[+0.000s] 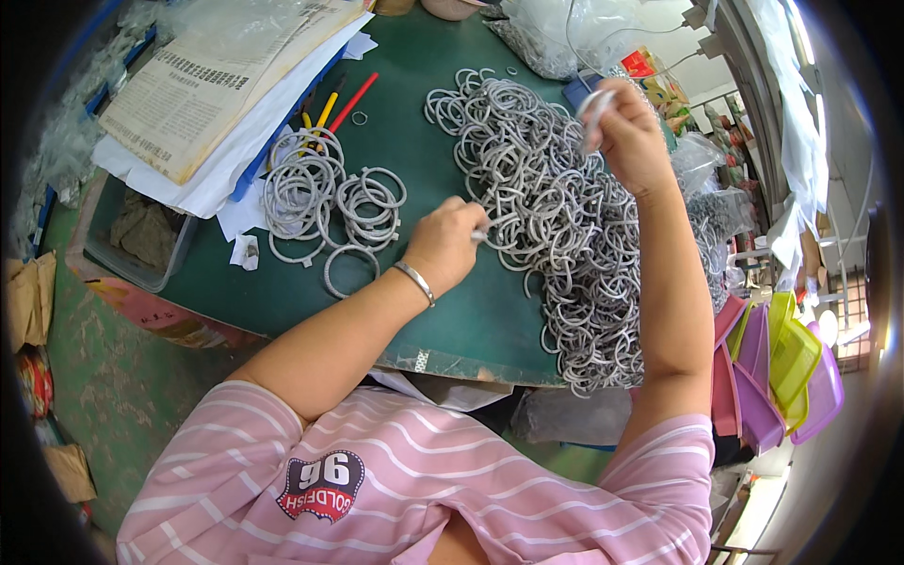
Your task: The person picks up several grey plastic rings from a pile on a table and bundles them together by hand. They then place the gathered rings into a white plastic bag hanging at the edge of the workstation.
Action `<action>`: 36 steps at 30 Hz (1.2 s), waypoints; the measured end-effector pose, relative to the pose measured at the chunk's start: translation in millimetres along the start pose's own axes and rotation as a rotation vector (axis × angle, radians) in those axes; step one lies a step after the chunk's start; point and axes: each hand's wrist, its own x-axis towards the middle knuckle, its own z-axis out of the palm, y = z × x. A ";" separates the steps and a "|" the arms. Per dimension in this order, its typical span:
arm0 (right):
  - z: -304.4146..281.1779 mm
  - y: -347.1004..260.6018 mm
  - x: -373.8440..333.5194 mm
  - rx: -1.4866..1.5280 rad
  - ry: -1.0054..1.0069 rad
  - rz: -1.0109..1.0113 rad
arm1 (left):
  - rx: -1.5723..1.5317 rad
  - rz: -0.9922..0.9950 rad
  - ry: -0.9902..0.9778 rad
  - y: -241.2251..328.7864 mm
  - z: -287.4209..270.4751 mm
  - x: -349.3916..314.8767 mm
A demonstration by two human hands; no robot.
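Observation:
A large heap of grey metal rings (556, 198), many looking like open C-shapes, covers the right half of the green table. Above the heap's far right side, my right hand (633, 139) is raised, its fingers pinched on a grey ring (593, 118) that is partly blurred. At the heap's left edge, my left hand (445, 245) is closed with a small piece of grey ring (479, 234) at its fingertips; the rest of that piece is hidden. Left of this hand lies a smaller group of round grey rings (301, 196), with a single ring (327, 275) nearest to me.
Pliers with yellow handles (328, 110) and a red stick-like tool (356, 102) lie behind the smaller group. Papers (212, 85) and a clear plastic tub (141, 235) stand at left. Clear bags (537, 38) sit at the back; colourful plastic baskets (753, 367) are at right.

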 end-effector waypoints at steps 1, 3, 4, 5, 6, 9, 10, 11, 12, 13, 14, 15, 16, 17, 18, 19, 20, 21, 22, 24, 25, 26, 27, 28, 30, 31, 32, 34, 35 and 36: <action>5.4 0.6 0.2 -0.284 -0.051 0.154 | -0.065 -0.003 -0.074 0.0 1.9 -2.9; 4.4 19.9 4.0 -0.895 -0.331 0.028 | -0.214 0.035 -0.117 8.5 0.8 -5.1; 3.3 35.8 -2.2 -0.983 -0.300 0.057 | -0.292 0.056 -0.147 13.0 1.7 -6.9; 14.5 39.7 -3.1 -1.039 -0.217 0.088 | -0.318 0.092 -0.129 13.1 3.3 -9.6; 20.9 42.7 -2.9 -1.093 -0.133 0.117 | -0.372 0.110 -0.095 13.0 3.1 -8.7; 16.3 58.7 3.7 -0.965 -0.125 -0.006 | -0.571 0.143 0.019 11.9 3.9 -3.2; 15.1 60.3 3.8 -0.965 -0.165 0.005 | -0.707 0.053 0.022 11.7 2.9 -2.7; 14.8 59.6 5.3 -0.967 -0.204 0.012 | -0.842 -0.035 0.026 13.3 -0.5 -0.6; 14.4 59.0 6.8 -0.970 -0.242 0.020 | -0.976 -0.125 0.029 15.2 -3.7 0.6; 13.3 60.3 8.3 -0.967 -0.264 0.071 | -0.803 -0.125 0.077 17.9 -5.3 1.4; 11.4 60.9 9.4 -0.933 -0.292 0.025 | -0.718 -0.116 0.079 16.7 -4.1 0.9; 8.3 61.4 9.3 -0.899 -0.318 -0.020 | -0.635 -0.106 0.080 13.6 -0.4 -0.2; 5.7 60.7 8.3 -0.865 -0.343 -0.062 | -0.553 -0.097 0.080 10.6 3.8 -0.6; 7.4 52.0 6.1 -0.707 -0.234 0.200 | -0.584 -0.159 0.037 10.5 5.3 -0.7; -2.0 52.0 6.6 -0.729 -0.211 0.094 | -0.565 -0.157 0.058 10.6 5.8 -0.4; -5.5 45.0 5.5 -0.762 -0.174 0.094 | -0.548 -0.156 0.076 11.5 5.7 0.7; -3.3 31.3 6.6 -0.790 -0.140 0.089 | -0.523 -0.156 0.098 11.6 4.4 1.0; 12.2 13.9 2.3 -0.862 -0.109 0.018 | -0.462 -0.132 0.148 9.9 3.4 1.5; 25.8 8.6 -1.0 -1.109 -0.188 -0.199 | -0.392 -0.105 0.211 6.7 1.1 4.3; 45.1 4.5 -21.8 -1.589 -0.327 -0.615 | -0.275 -0.059 0.297 4.9 0.8 4.6; 48.4 11.1 -30.2 -1.623 -0.423 -0.612 | -0.334 -0.150 0.229 6.7 -1.1 5.2; 38.7 14.8 -39.2 -1.527 -0.461 -0.514 | -0.342 -0.151 0.207 8.4 2.1 2.7; 20.8 24.9 -42.5 -1.297 -0.324 -0.409 | -0.343 -0.152 0.200 7.2 4.3 2.2; 3.4 31.7 -44.4 -1.064 -0.193 -0.310 | -0.344 -0.154 0.195 6.5 5.2 2.0; -23.4 31.2 -40.3 -0.677 0.245 0.120 | -0.336 -0.141 0.131 5.2 5.6 0.5; -32.4 37.3 -39.8 -0.577 0.355 0.219 | -0.307 -0.146 0.097 4.5 6.1 -0.4; -34.6 39.4 -37.4 -0.471 0.458 0.308 | -0.273 -0.151 0.073 2.8 4.8 1.4; -23.3 49.5 -37.6 -0.346 0.448 0.269 | -0.312 -0.207 0.011 -3.4 7.0 4.8; -10.5 39.3 -35.7 -0.307 0.325 0.256 | -0.303 -0.215 -0.002 -8.8 6.8 6.0; -9.3 37.9 -34.9 -0.339 0.265 0.289 | -0.297 -0.223 -0.027 -8.8 7.0 5.3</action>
